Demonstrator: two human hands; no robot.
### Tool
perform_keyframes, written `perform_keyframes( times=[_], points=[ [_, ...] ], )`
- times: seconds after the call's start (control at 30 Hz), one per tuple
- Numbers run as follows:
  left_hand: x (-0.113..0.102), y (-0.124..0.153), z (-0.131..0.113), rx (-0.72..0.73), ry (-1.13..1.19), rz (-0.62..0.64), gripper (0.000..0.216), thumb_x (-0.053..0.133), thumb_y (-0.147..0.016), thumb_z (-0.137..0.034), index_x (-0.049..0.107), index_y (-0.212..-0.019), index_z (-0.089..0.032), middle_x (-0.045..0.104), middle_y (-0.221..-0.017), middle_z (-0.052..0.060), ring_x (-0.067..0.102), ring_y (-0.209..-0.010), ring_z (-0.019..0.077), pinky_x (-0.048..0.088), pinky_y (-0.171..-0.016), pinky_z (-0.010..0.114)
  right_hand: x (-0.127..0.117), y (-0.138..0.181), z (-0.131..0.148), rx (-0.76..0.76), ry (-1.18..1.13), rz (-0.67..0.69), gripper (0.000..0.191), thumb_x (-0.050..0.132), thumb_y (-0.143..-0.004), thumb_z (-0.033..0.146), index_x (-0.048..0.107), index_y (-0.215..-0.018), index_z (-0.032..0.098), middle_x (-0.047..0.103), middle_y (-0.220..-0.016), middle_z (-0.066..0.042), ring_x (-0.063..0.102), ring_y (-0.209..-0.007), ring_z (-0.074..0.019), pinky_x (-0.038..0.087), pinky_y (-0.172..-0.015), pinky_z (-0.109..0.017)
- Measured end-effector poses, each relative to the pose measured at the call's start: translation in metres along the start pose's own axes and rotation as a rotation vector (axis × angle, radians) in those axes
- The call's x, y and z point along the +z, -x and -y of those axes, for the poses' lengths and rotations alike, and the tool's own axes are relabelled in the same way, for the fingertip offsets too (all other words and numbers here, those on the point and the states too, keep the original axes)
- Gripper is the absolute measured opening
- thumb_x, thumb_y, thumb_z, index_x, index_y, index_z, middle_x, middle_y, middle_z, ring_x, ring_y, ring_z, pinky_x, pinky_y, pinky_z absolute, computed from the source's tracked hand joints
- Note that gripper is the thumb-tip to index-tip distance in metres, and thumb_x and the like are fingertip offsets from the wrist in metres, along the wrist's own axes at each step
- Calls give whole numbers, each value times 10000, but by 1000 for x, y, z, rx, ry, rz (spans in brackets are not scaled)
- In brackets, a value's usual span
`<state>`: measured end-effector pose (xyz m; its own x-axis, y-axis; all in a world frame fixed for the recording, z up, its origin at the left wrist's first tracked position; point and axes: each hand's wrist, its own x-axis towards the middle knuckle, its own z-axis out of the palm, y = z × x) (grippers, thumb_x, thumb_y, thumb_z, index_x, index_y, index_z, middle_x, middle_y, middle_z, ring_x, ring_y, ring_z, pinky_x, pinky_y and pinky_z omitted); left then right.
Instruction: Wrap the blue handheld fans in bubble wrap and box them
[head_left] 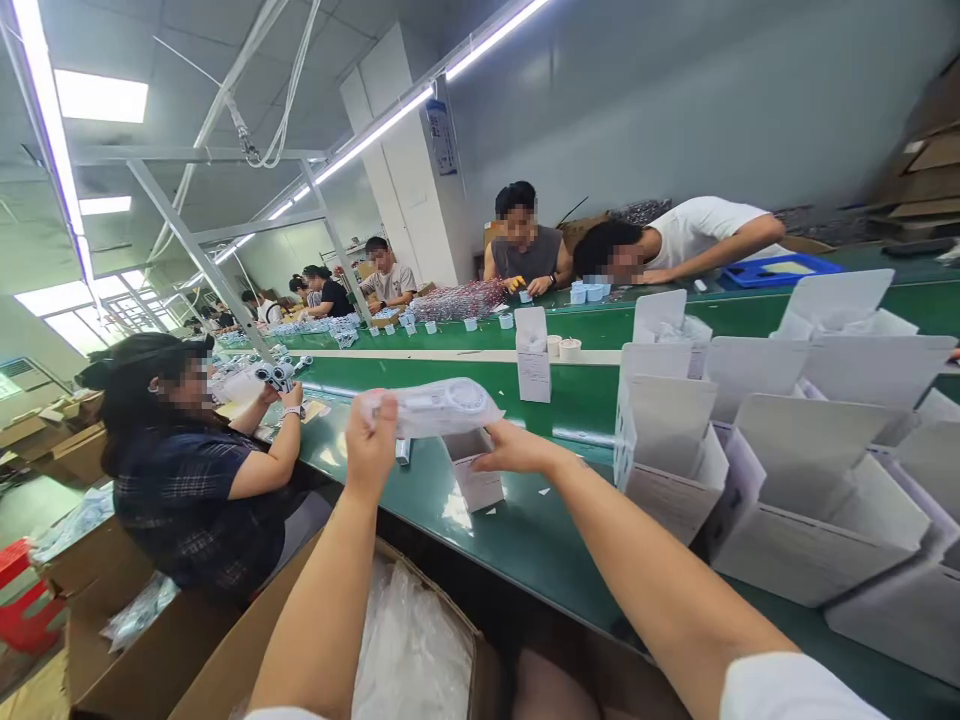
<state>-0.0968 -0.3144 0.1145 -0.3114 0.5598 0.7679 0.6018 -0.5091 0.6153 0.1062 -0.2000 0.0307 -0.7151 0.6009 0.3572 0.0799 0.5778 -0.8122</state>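
Note:
My left hand (371, 450) is closed on the left end of a clear plastic bag (431, 408). Inside the bag is a white device with a round, ring-shaped head; its exact kind is hard to make out. The bag lies level just above an upright small white box (478, 487) on the green bench. My right hand (521, 448) grips the upper right edge of this box, thumb toward the front, with the fingertips close to the bag's right end.
Several white boxes with raised flaps (806, 500) crowd the bench's right side. Another white box (534, 370) stands farther back. A carton of plastic bags (416, 640) sits below the bench edge. A co-worker (187, 470) sits at left; others work across the bench.

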Motion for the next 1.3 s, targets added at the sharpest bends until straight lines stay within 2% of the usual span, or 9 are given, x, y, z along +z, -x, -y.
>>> perform_keyframes(
  times=[0.17,0.33,0.47,0.63,0.77,0.97,1.07,1.2,1.3],
  points=[
    [-4,-22,3,264,-243,491,31,550,-843,-220,574,-853,-203,632,-917,46,562,-870,175,466,-815,316,8,2,-7,41,97,-124,720,767,-622,250,439,-1258,172,542,-1220,-110,519,-1142,-289,416,-971,-418],
    [-3,-23,-39,503,-567,989,247,447,-701,17,569,-749,-192,632,-864,58,489,-970,230,456,-861,370,13,0,-12,61,120,-130,664,802,-580,299,431,-1124,212,524,-1105,-60,538,-1010,-256,447,-872,-394],
    [26,-46,-54,456,-653,1341,250,480,-666,22,599,-726,-189,620,-794,46,524,-980,226,472,-777,291,19,0,-17,63,131,-138,701,822,-555,306,415,-1119,226,524,-1040,-33,547,-905,-222,459,-801,-365],
    [65,-60,-33,359,-811,1479,337,535,-673,22,663,-908,-183,662,-972,57,602,-943,210,473,-773,282,18,6,-15,53,141,-156,701,798,-600,290,406,-1179,235,542,-1099,-54,572,-964,-239,456,-847,-385],
    [72,-28,-18,459,-838,1293,316,595,-781,-101,615,-1085,-185,629,-1191,113,559,-1133,265,446,-907,373,17,11,-17,37,133,-155,796,761,-614,216,333,-1285,215,526,-1181,-100,560,-1048,-259,454,-884,-409],
    [44,9,-3,448,-914,1116,271,594,-875,-384,615,-1010,-150,676,-1073,146,580,-1109,342,300,-1024,622,30,14,-28,21,85,-167,912,754,-600,185,253,-1360,245,473,-1273,-126,555,-1050,-238,467,-875,-400],
    [16,21,3,458,-710,806,306,599,-871,-423,619,-1076,-196,649,-1192,135,467,-1278,341,249,-1086,600,31,0,-27,22,54,-264,902,746,-619,205,246,-1368,264,486,-1254,-115,567,-1027,-234,483,-842,-390],
    [-25,66,24,3,-339,314,275,500,-919,-427,659,-968,-208,693,-1060,90,616,-1060,238,472,-936,368,10,-56,-35,73,18,-435,1076,734,-609,175,79,-1457,278,485,-1278,-114,595,-1014,-239,502,-824,-371],
    [-43,125,50,-475,-237,250,398,544,-842,-569,696,-793,-205,712,-811,49,656,-800,211,522,-718,275,-14,-114,-60,213,76,-517,1171,729,-560,117,24,-1483,267,507,-1266,-108,603,-1016,-263,480,-901,-418]
  ],
)
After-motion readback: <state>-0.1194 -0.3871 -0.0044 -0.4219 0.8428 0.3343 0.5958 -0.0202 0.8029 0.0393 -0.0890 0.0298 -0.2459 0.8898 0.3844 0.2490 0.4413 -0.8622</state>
